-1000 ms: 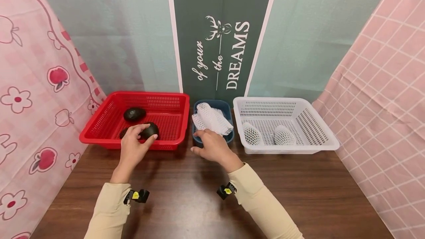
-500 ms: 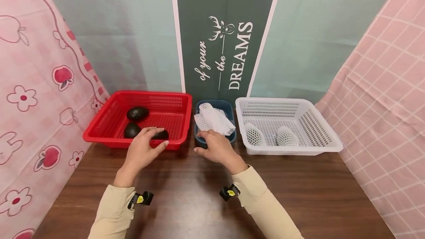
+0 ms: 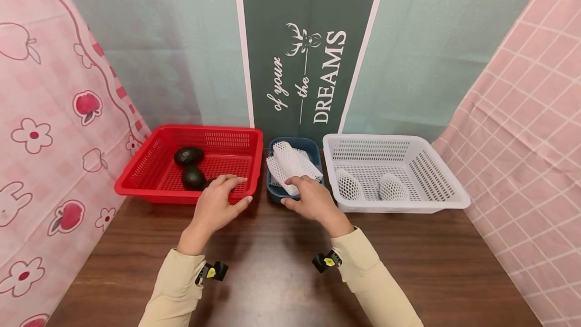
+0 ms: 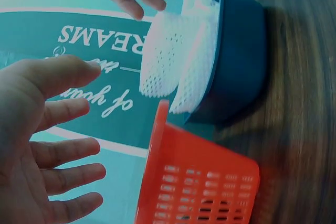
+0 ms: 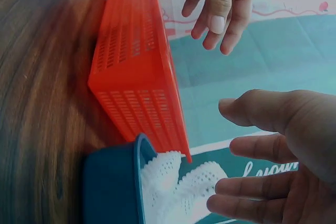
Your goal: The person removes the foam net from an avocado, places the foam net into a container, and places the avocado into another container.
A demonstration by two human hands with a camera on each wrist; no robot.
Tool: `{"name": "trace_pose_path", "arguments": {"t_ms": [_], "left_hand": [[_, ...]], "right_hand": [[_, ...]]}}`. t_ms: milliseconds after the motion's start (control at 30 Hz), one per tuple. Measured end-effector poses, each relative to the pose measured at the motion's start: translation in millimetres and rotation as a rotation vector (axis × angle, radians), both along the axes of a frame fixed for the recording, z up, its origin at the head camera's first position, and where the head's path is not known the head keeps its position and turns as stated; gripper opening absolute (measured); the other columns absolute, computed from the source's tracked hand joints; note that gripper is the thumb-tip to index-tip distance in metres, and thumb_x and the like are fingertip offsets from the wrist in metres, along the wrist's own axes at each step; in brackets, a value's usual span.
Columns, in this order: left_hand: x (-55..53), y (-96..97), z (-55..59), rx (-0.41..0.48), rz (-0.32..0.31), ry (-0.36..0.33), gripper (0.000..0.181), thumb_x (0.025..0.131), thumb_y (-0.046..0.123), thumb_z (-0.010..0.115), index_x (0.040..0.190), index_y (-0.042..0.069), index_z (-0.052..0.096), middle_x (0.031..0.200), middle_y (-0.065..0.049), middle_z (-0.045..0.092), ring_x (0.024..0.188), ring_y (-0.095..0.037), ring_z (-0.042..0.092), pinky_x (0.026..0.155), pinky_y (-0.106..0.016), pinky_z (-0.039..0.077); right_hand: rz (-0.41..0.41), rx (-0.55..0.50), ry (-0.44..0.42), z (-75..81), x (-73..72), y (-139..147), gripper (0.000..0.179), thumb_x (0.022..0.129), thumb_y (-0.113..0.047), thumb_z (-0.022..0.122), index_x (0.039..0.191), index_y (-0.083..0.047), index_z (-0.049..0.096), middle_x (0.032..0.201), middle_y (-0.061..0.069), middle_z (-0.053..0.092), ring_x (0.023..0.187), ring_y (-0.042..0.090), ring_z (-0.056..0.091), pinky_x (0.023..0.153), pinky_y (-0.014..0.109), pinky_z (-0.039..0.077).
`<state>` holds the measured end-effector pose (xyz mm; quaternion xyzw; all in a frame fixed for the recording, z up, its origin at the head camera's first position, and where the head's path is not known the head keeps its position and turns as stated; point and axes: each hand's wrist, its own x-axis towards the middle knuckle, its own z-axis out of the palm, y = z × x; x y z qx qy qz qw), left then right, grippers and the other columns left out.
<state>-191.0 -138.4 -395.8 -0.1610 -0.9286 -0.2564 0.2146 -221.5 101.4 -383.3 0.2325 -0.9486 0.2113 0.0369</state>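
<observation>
- Avocados [image 3: 193, 177] lay bare in the red basket [image 3: 159, 196], centre left, apparently awaiting netting;
- two filled-looking nets [image 3: 394, 187], centre right, seemed finished;
- left hand [image 3: 218, 211] and right hand [image 3: 316, 202], mid-frame, were unclenched, empty.

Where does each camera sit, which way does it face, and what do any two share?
Head: on the head, facing forward and down at three containers; left hand, right hand and sleeves show.
Left wrist: on that wrist, facing forward and rightward past the red basket; left hand large, right hand at top.
Right wrist: on that wrist, facing forward and leftward past the blue bin; right hand large, left hand at top.
Wrist views share: basket, bin, nets, both hands.
</observation>
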Motion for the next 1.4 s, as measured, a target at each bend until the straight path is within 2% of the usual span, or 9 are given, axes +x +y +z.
{"name": "trace_pose_path", "arguments": {"t_ms": [267, 600, 867, 1100, 1400], "left_hand": [[-2.8, 21.7, -4.7, -0.050, -0.036, 0.023, 0.043, 0.073, 0.029, 0.077, 0.110, 0.009, 0.068, 0.107, -0.013, 0.061, 0.093, -0.029, 0.058, 0.072, -0.045, 0.049], [-8.8, 40.2, -7.0, -0.084, -0.075, -0.021, 0.042, 0.073, 0.032, 0.077, 0.110, 0.012, 0.068, 0.108, -0.011, 0.060, 0.096, -0.027, 0.057, 0.074, -0.045, 0.046], [-13.6, 53.6, -11.0, -0.130, -0.114, -0.043, 0.043, 0.074, 0.034, 0.076, 0.112, 0.015, 0.068, 0.107, -0.009, 0.060, 0.093, -0.025, 0.057, 0.074, -0.044, 0.047], [-15.2, 64.1, -17.2, -0.150, -0.156, -0.061, 0.043, 0.077, 0.035, 0.074, 0.114, 0.015, 0.067, 0.107, -0.009, 0.059, 0.095, -0.025, 0.055, 0.075, -0.044, 0.046], [-15.3, 73.8, -24.3, -0.175, -0.186, -0.009, 0.042, 0.075, 0.034, 0.075, 0.110, 0.012, 0.068, 0.103, -0.010, 0.060, 0.093, -0.025, 0.056, 0.073, -0.043, 0.046]], "right_hand": [[-0.048, -0.012, 0.000, 0.8, -2.2, 20, 0.044, 0.080, -0.033, 0.071, 0.115, -0.009, 0.063, 0.110, 0.012, 0.062, 0.097, 0.027, 0.058, 0.078, 0.042, 0.047], [-0.073, -0.050, 0.005, 5.8, -7.5, 49, 0.045, 0.080, -0.029, 0.072, 0.117, -0.005, 0.062, 0.109, 0.017, 0.061, 0.096, 0.033, 0.058, 0.078, 0.046, 0.046], [-0.133, -0.049, -0.015, 3.3, -15.4, 68, 0.047, 0.081, -0.031, 0.070, 0.118, -0.005, 0.061, 0.096, 0.015, 0.061, 0.077, 0.027, 0.055, 0.069, 0.044, 0.045], [-0.186, -0.068, -0.046, -1.8, -21.5, 83, 0.048, 0.081, -0.030, 0.069, 0.120, -0.003, 0.059, 0.109, 0.020, 0.061, 0.091, 0.034, 0.057, 0.077, 0.048, 0.045], [-0.264, -0.083, -0.062, -10.5, -31.4, 103, 0.042, 0.084, -0.019, 0.066, 0.121, 0.000, 0.059, 0.115, 0.024, 0.057, 0.103, 0.039, 0.053, 0.085, 0.052, 0.041]]}}
